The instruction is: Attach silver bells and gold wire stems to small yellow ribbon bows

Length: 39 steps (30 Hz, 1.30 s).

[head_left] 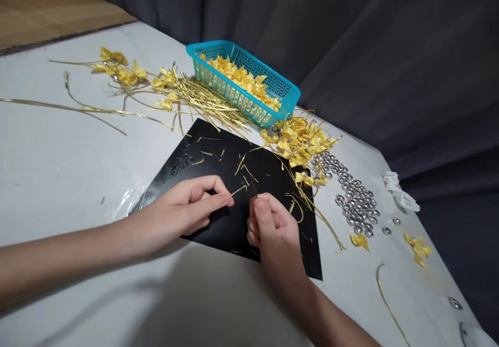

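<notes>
The left hand (231, 200) was pinched closed above the mat (230, 227); beside it, the right hand (258, 199) gripped a thin wire (254, 188).

Wide room lies on the white, smooth-topped table (58, 181) left of the black rectangular mat (218, 155), broken only by long golden wires (117, 111) towards its far part. Beyond the mat, the turquoise perforated plastic basket (244, 90) and a dense bundle of straight golden wires (212, 103) bar a low pass. To the right, heaped yellow ribbon flowers (300, 139) and scattered silvery oval rings (356, 204) block the way; the near edge gives a bare strip. Behind, a dark grey cloth curtain (351, 40) closes off reach.
</notes>
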### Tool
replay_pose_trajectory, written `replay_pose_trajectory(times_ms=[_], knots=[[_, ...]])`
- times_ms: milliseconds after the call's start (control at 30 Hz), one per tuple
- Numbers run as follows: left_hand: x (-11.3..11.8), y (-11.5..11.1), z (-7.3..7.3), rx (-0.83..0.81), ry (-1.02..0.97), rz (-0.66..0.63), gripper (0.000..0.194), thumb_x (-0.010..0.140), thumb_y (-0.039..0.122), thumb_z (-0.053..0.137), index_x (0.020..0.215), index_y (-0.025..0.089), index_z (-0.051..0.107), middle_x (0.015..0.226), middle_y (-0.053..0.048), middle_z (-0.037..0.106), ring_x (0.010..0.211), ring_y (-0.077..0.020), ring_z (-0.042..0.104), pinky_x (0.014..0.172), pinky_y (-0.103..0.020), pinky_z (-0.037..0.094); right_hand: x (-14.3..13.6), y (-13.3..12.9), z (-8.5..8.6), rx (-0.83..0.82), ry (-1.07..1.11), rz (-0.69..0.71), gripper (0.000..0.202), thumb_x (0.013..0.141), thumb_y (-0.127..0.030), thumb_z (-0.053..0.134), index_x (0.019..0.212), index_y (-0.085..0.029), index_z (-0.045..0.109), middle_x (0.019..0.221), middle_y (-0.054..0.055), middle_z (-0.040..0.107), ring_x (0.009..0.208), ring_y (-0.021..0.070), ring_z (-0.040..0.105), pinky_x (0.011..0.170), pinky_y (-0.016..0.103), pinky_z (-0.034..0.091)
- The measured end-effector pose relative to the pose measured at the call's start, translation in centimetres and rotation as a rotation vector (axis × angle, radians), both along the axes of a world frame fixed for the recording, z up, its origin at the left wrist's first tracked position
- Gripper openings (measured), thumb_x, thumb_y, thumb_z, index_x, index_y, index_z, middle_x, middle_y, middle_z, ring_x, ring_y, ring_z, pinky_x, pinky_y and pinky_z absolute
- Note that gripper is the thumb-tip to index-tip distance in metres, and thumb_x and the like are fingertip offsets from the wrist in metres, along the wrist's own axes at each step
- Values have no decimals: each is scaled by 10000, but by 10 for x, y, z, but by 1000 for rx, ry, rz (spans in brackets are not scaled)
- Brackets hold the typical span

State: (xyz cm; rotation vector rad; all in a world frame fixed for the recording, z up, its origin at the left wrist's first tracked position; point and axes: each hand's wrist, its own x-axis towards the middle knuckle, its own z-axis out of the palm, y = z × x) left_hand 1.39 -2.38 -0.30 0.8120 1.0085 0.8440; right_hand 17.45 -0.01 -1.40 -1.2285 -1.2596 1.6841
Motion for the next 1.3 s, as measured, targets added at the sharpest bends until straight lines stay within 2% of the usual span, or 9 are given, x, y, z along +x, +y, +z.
replay_pose_trajectory(times_ms=[167, 367, 600, 867, 1300], knots=[[1, -4, -2, 70, 75, -10, 231, 877, 368, 460, 728, 192, 458, 432, 124, 217, 379, -44, 142, 352, -155, 95, 2, 8, 3, -176, 86, 134, 409, 757, -551, 556, 623, -200, 392, 454, -121, 184, 386, 30, 115, 353, 160, 126], [1, -5, -3, 80, 87, -29, 230, 879, 376, 456, 739, 194, 459, 443, 121, 237, 392, -47, 156, 363, -157, 113, 6, 15, 9, -265, 122, 268, 393, 785, -525, 539, 628, -192, 402, 443, -128, 171, 365, 18, 101, 344, 144, 109], [-1, -4, -2, 49, 60, 38, 242, 872, 396, 466, 730, 200, 455, 423, 124, 188, 377, -51, 128, 352, -164, 83, 6, 15, 10, -284, 142, 291, 381, 822, -490, 519, 626, -185, 401, 446, -126, 168, 368, 16, 98, 346, 132, 114], [-1, 0, -5, 24, 17, 64, 223, 895, 333, 432, 717, 200, 442, 394, 128, 193, 354, -44, 116, 338, -156, 75, 9, 15, 8, -317, 184, 274, 371, 839, -478, 502, 634, -182, 411, 446, -126, 152, 361, 18, 87, 345, 135, 104], [0, -1, -4, 29, 43, 4, 221, 879, 364, 461, 731, 200, 445, 410, 132, 185, 365, -45, 126, 341, -150, 85, 6, 16, 10, -322, 171, 311, 381, 821, -475, 536, 618, -179, 409, 437, -127, 178, 358, 12, 95, 330, 123, 116]])
